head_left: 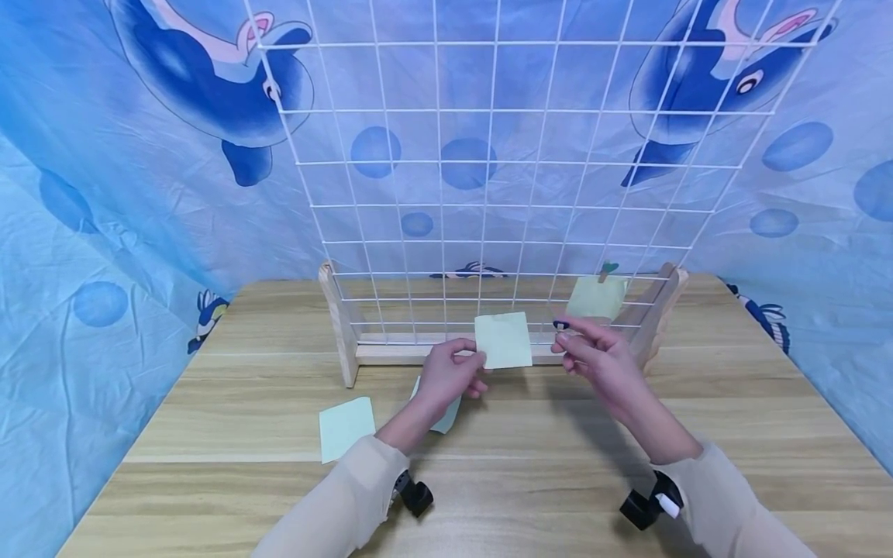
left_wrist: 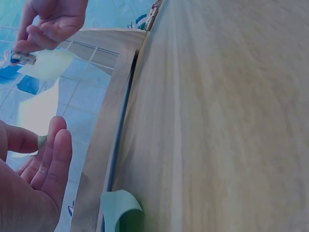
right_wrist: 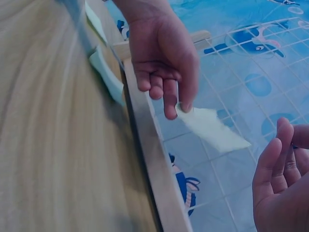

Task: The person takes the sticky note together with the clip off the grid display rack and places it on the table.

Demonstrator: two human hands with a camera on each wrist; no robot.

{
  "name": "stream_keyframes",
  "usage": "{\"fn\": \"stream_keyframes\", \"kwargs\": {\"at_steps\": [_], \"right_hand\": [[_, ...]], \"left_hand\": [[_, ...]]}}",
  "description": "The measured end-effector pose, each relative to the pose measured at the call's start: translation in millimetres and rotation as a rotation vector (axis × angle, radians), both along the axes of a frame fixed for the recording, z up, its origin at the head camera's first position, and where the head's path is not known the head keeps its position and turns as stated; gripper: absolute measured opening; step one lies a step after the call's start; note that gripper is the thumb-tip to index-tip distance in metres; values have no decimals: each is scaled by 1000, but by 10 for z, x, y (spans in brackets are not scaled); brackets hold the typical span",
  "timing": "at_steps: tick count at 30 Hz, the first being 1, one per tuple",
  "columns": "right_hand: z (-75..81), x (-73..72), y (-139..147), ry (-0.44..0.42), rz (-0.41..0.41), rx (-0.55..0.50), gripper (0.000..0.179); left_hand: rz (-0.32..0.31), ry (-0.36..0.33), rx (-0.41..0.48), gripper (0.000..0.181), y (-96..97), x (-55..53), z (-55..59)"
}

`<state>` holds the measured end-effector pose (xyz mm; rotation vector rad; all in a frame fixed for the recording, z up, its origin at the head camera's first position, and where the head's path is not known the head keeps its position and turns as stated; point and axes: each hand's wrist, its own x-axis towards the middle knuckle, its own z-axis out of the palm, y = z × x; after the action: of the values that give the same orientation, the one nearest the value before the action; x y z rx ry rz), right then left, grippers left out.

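My left hand [head_left: 449, 376] pinches a pale green paper note [head_left: 504, 341] by its lower left corner, in front of the lower part of the white wire grid [head_left: 488, 164]. To its right, my right hand [head_left: 603, 360] pinches a small clip with a dark blue top [head_left: 560, 325] between thumb and forefinger; the clip also shows in the left wrist view. Note and clip are apart. Another note [head_left: 593, 298] hangs low on the grid at the right, under a small clip with a green heart [head_left: 608, 268].
Two more notes lie on the wooden table [head_left: 530, 480]: a flat one [head_left: 346, 428] at the left and a curled one [head_left: 448, 416] partly behind my left hand. Wooden feet [head_left: 339, 325] and a crossbar carry the grid. A blue patterned cloth [head_left: 91, 232] hangs behind.
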<state>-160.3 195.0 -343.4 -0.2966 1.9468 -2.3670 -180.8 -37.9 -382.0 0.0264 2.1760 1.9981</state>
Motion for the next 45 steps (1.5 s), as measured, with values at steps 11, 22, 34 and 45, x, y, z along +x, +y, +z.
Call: {"fn": "stream_keyframes", "kwargs": {"at_steps": [11,22,34,45], "right_hand": [[-159,136,210,-36,-17,16,26],[-305,310,546,-148,-54,146,20],[-366,379,734,-188,-94,432,28],[-436,484,933,-134,83,707,36]], "left_hand": [[-75,-17,-34,31,-69,35,-78],[-132,-16,-104,28,-74,79,-112],[-162,-8,-132,36,-116,139,-162],[-202,-35,-188,48,-120,175,-176]]}}
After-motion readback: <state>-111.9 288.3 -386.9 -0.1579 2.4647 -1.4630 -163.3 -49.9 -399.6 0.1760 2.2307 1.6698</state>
